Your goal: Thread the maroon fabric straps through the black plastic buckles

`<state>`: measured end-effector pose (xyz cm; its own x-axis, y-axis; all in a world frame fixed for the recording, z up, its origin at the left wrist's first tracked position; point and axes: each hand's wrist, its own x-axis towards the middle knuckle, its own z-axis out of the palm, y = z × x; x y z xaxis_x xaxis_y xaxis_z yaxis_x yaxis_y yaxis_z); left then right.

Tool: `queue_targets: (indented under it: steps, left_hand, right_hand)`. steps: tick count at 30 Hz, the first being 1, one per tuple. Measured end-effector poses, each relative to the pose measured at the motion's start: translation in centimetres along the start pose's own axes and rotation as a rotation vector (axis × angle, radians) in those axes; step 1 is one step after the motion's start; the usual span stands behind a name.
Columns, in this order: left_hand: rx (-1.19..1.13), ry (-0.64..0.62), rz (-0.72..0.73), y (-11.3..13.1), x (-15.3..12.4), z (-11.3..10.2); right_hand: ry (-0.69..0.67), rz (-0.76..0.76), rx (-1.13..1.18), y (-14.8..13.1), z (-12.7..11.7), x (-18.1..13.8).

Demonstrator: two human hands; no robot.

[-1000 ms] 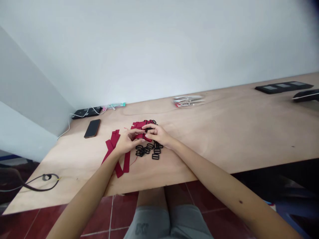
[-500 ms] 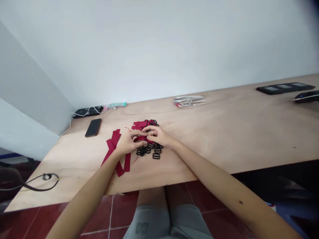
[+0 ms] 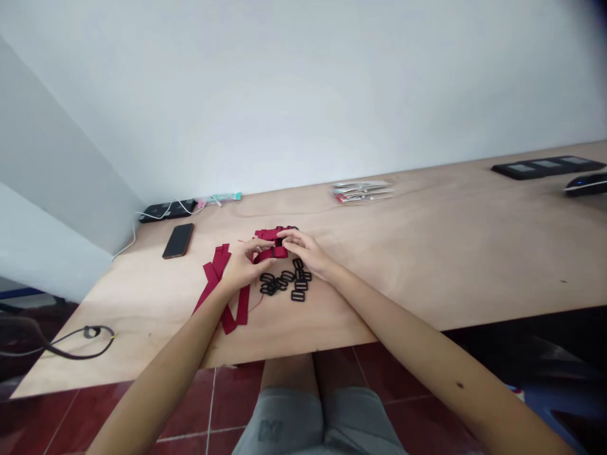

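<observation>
Both hands work on one red strap point(image 3: 280, 253) just above the table. My left hand point(image 3: 245, 264) pinches it from the left, thumb below and fingers above. From the right, my right hand point(image 3: 306, 250) grips the same strap near a dark buckle, whose fit on the strap is partly hidden by fingers. Several black slide buckles point(image 3: 298, 295) lie loose below the hands. Behind them is a heap of red straps with black buckles point(image 3: 266, 234). Left of my left hand, several flat red straps point(image 3: 229, 322) lie crossed, partly under my forearm.
A phone point(image 3: 178, 241) lies at the left, near black boxes with a white cable point(image 3: 164, 210). Thin plastic packets point(image 3: 363, 191) rest by the wall. A long black panel point(image 3: 545, 167) is at far right. A dark cable point(image 3: 78, 357) loops over the front left corner.
My hands have moved slightly apart, and the right hand has shifted up and right. More of the held strap and the dark buckle now shows between them.
</observation>
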<state>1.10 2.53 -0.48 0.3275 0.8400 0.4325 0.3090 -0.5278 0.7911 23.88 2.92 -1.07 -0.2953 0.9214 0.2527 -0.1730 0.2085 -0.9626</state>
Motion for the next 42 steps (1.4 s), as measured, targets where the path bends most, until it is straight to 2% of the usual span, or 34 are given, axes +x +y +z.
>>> queue_targets:
  steps: [11,19,32,42]
  left_hand:
    - [0.022,-0.038,0.040,0.3,-0.1,0.1]
    - [0.060,-0.003,0.084,2.0,-0.2,0.2]
    - [0.130,-0.015,0.112,3.3,-0.5,0.6]
    - [0.146,-0.016,0.115,3.3,-0.5,0.7]
  right_hand:
    - [-0.020,0.008,0.036,0.3,0.2,-0.1]
    - [-0.065,0.095,0.295,-1.3,0.4,-0.6]
    - [-0.028,0.013,0.108,-0.6,0.3,-0.4]
    - [-0.044,-0.036,0.007,-1.0,0.4,-0.5]
